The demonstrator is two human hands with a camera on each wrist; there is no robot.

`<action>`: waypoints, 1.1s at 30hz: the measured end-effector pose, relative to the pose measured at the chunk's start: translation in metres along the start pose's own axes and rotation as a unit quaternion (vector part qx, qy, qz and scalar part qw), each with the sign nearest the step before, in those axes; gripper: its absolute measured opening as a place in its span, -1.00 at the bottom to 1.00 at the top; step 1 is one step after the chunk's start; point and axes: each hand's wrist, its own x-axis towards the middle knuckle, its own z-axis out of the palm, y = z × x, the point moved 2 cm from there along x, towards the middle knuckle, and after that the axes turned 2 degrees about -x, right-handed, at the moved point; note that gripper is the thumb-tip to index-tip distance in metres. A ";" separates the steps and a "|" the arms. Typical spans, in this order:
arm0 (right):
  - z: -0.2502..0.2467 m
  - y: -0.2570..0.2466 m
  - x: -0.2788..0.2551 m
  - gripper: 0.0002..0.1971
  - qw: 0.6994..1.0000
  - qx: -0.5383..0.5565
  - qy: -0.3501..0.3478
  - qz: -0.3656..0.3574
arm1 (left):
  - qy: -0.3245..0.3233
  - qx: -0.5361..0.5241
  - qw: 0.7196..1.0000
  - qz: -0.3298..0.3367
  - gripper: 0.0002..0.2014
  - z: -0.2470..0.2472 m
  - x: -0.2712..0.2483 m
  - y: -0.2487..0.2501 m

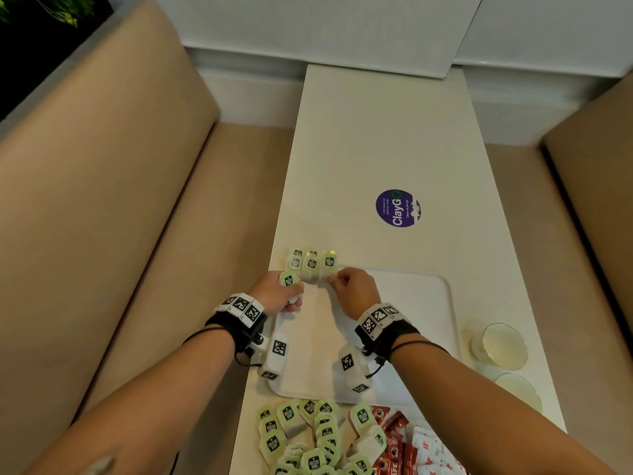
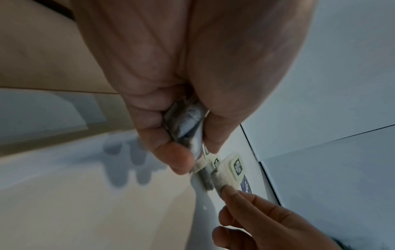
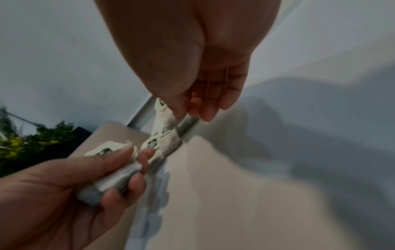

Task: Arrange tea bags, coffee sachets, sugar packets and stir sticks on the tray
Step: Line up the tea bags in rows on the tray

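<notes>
Tray (image 1: 411,303) is our landmark: white, flat, on the white table (image 1: 376,132), its left rim close to the table's left edge, with bare tabletop beyond its far rim up to a purple sticker (image 1: 397,208). At the tray's far-left corner we see a row of tea bags (image 1: 311,262) lying side by side, overhanging the far rim. Our right hand (image 1: 354,289) pinches the near end of the rightmost bag in that row between thumb and forefinger. Our left hand (image 1: 279,293), just left of it at the same corner, is curled around a bundle of tea bags (image 1: 289,281), one green label showing on top. Most of the tray's floor lies bare to the right of both hands. Near the tray's front rim sits a loose pile of tea bags (image 1: 308,437), with red sachets (image 1: 394,440) and white packets (image 1: 431,447) to its right, all cut off by the frame. Right of the tray stand two glasses (image 1: 503,346). How many bags the left hand holds we cannot tell. We cannot make out stir sticks.
</notes>
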 end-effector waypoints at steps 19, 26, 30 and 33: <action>0.004 0.002 0.009 -0.65 0.998 -0.018 -0.027 0.061 | -0.039 0.045 0.997 -0.058 -0.84 0.008 0.008 -0.001; 0.002 0.001 0.009 -0.79 0.997 0.001 -0.008 0.071 | -0.058 0.051 0.995 -0.059 -0.88 0.010 0.006 0.002; 0.002 0.000 0.002 -0.82 0.997 0.036 0.011 0.072 | -0.079 0.034 0.994 -0.066 -0.65 0.007 0.004 0.002; 0.003 -0.008 -0.002 -0.85 0.998 0.050 0.011 0.031 | -0.094 0.019 0.994 -0.048 -0.62 0.005 0.001 0.001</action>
